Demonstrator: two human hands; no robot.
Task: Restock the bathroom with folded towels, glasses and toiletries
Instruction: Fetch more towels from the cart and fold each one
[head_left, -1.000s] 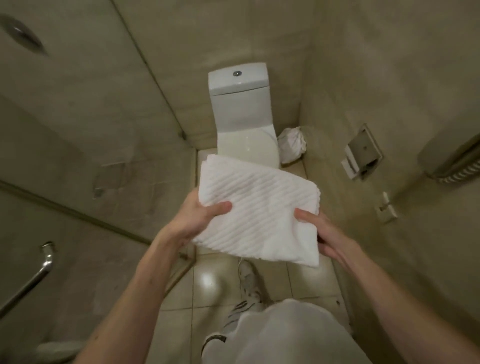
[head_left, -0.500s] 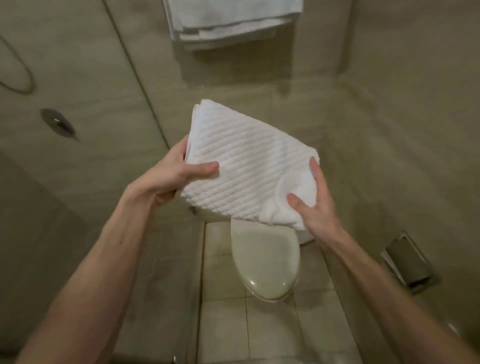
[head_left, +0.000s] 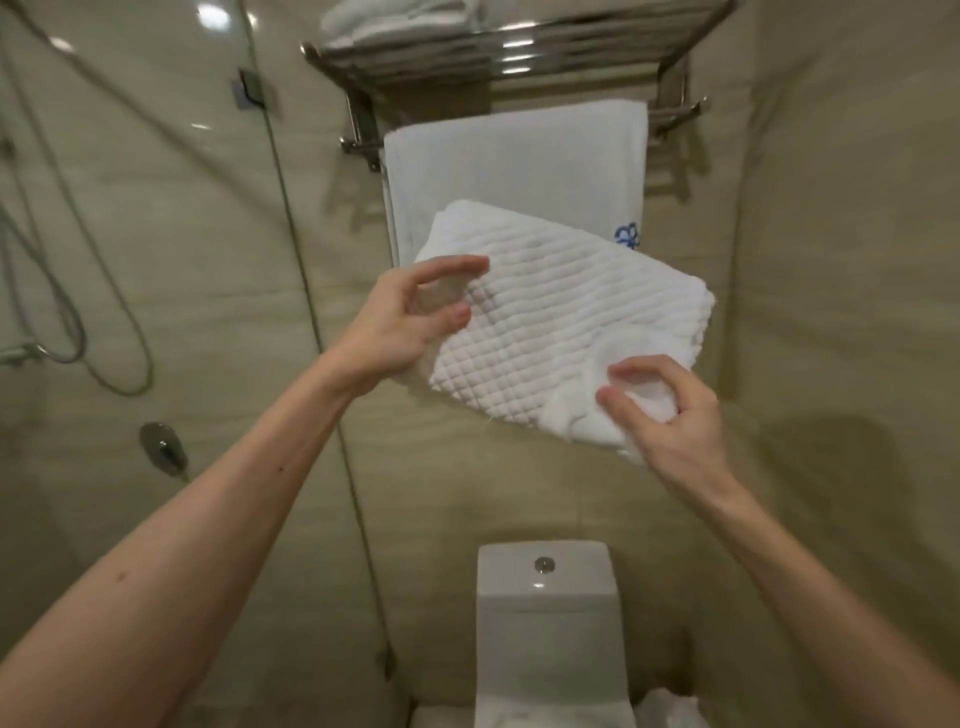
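Note:
I hold a folded white towel (head_left: 561, 322) with a quilted weave in mid-air, tilted down to the right. My left hand (head_left: 410, 327) grips its left edge, thumb on the top face. Over at the near right corner, my right hand (head_left: 665, 415) pinches the cloth between thumb and fingers. The towel sits in front of and just below a chrome towel rack (head_left: 509, 57) on the back wall. A flat white towel with a blue logo (head_left: 514, 161) hangs from the rack's bar. More folded white towels (head_left: 395, 15) lie on the rack's top shelf.
A white toilet cistern (head_left: 545, 587) stands directly below against the wall. The edge of a glass shower partition (head_left: 306, 291) runs down on the left, with a shower hose (head_left: 104, 312) and valve (head_left: 161, 449) behind it. Something crumpled and white (head_left: 670, 709) lies right of the toilet.
Both hands have lifted the towel from waist height up to the rack's level. My view has tilted up from the floor and toilet to the wall rack.

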